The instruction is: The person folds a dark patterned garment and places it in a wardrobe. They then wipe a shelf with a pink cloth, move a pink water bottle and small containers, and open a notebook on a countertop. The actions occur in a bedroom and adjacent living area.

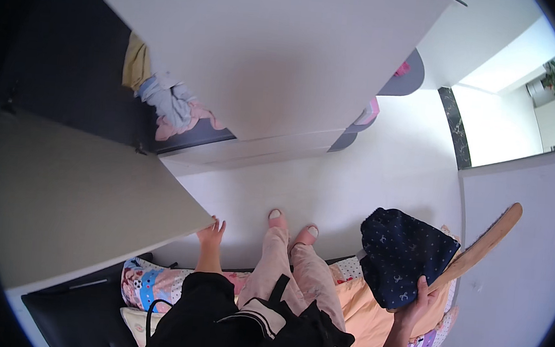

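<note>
My left hand (211,231) is at the free edge of a swung-out wardrobe door (94,198), its fingers on the edge. In my right hand (418,304) are a folded navy cloth (405,252) with small white prints and a bed brush (490,239) with a long, curved wooden handle. The thumb lies over the cloth, and the brush points up and to the right. Inside the wardrobe (71,54), a tan garment (137,62), a light blue garment (168,103) and a pink garment (184,121) lie in a loose heap.
Behind my legs is a bed with a peach sheet (369,313), a patterned bedding roll (151,283) and a black headboard (81,309). Rounded grey shelves (407,81) stick out at the wardrobe's end. A doorway with a dark marble threshold (454,128) is at the upper right.
</note>
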Demonstrator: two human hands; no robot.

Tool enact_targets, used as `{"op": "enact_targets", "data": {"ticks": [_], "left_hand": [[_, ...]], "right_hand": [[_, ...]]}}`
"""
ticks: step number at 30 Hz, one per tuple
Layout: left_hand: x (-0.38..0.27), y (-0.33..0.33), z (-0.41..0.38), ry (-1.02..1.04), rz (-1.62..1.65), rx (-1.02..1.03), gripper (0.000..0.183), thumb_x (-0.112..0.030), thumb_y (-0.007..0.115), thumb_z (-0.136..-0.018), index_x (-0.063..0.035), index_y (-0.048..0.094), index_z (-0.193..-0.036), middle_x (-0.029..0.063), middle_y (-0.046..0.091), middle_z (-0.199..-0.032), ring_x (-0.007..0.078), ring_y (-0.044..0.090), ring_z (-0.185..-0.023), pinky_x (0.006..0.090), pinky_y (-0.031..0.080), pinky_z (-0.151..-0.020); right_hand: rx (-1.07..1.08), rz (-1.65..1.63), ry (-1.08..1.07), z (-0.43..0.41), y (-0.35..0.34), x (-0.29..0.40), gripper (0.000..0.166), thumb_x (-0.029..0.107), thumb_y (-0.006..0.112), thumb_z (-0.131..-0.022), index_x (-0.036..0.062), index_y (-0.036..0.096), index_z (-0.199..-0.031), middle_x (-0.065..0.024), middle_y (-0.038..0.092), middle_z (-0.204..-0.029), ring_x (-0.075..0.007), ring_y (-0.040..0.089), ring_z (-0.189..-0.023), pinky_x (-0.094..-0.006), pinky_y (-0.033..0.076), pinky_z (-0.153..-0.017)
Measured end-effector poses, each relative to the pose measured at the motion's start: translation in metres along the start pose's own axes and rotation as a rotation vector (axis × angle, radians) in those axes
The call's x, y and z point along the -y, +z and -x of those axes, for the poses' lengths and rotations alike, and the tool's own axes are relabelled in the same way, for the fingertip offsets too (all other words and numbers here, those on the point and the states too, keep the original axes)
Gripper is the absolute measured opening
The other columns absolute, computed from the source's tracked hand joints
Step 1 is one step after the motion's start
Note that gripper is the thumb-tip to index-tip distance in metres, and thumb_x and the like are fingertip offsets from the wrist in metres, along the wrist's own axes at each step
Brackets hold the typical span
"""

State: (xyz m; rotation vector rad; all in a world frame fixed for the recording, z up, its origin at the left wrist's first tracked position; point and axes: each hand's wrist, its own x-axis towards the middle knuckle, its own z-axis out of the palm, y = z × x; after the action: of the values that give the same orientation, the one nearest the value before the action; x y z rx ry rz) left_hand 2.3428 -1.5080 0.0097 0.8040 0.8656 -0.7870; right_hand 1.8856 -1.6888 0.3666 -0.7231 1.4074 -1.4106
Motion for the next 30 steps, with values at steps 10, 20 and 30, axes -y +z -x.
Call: {"op": "enact_targets", "data": {"ticks": [10,20,30], "left_hand": [[-0.123,-0.062,0.099,0.549,0.333,-0.22,0.052,-0.039,0.058,-0.082,-0.006,0.05,-0.121,0.0124,0.048,-0.118,0.0388,0.055,-0.1,0.0459,0.056,-0.077],[-0.236,-0.082,0.115,0.433,0.373,-0.293,0.056,-0.04,0.055,-0.085,-0.0038,0.046,-0.126,0.0176,0.043,-0.124,0.0486,0.05,-0.103,0.0468,0.056,-0.079],[-0.16,-0.098,0.123,0.319,0.374,-0.109,0.055,-0.044,0.056,-0.084,-0.0044,0.046,-0.121,0.0195,0.045,-0.123,0.0392,0.055,-0.101,0.041,0.056,-0.078]], "right_hand": [[0.204,-0.038,-0.005,0.011,0.015,0.026,0.034,0.008,0.061,-0.087,0.0015,0.049,-0.118,-0.0076,0.061,-0.103,-0.016,0.062,-0.088,-0.0286,0.051,-0.078],[0.166,-0.146,0.01,0.087,0.071,0.049,0.037,0.005,0.061,-0.086,0.0017,0.047,-0.12,-0.0089,0.061,-0.104,-0.0166,0.062,-0.087,-0.0288,0.052,-0.076],[0.342,-0.223,-0.076,0.123,0.112,0.082,0.03,0.007,0.058,-0.086,0.0039,0.05,-0.115,-0.0079,0.064,-0.097,-0.0164,0.065,-0.08,-0.0283,0.055,-0.068]]}}
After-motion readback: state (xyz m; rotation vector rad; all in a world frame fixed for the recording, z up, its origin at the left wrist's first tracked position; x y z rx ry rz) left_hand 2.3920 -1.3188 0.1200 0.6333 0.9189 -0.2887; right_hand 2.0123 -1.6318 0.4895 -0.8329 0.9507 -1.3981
